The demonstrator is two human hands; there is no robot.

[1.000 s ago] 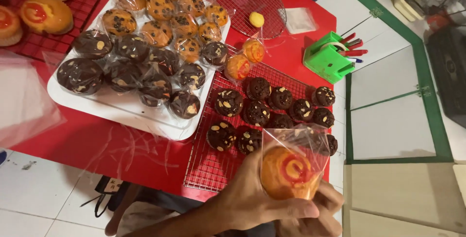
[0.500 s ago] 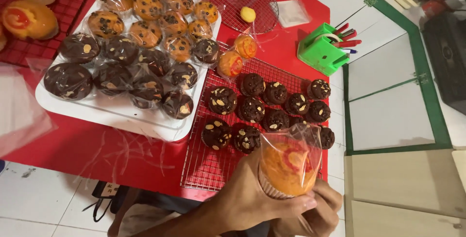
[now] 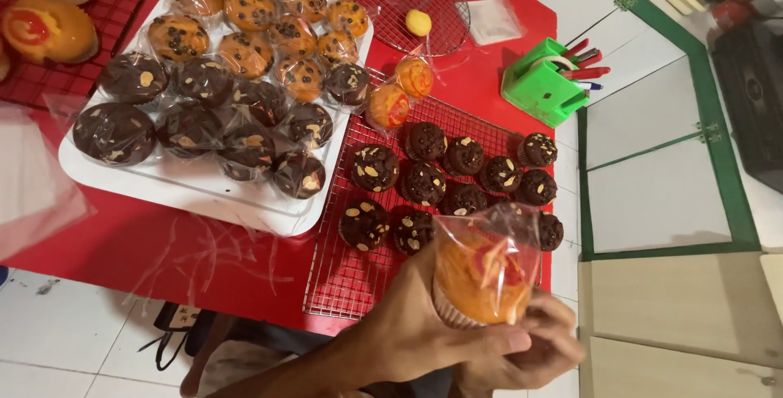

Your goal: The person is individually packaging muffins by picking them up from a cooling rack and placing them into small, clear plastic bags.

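Muffin (image 3: 481, 280), the orange one with a red swirl on top, sits in a clear crinkly bag low in the frame, right of centre; my left hand (image 3: 416, 329) wraps closed around its paper base and my right hand (image 3: 534, 349) pinches the bag's underside from below. Wrapping looks about halfway done, I judge. On the big white tray (image 3: 188, 194) at upper left, the dark chocolate and the chip-studded golden muffins already shine in plastic. On the square wire rack (image 3: 347, 284) at centre, two orange ones are bagged while the small chocolate muffins (image 3: 457, 174) with almond flakes lie bare. A green plastic holder (image 3: 542, 84) with pens stands at upper right on the red table (image 3: 122, 251).
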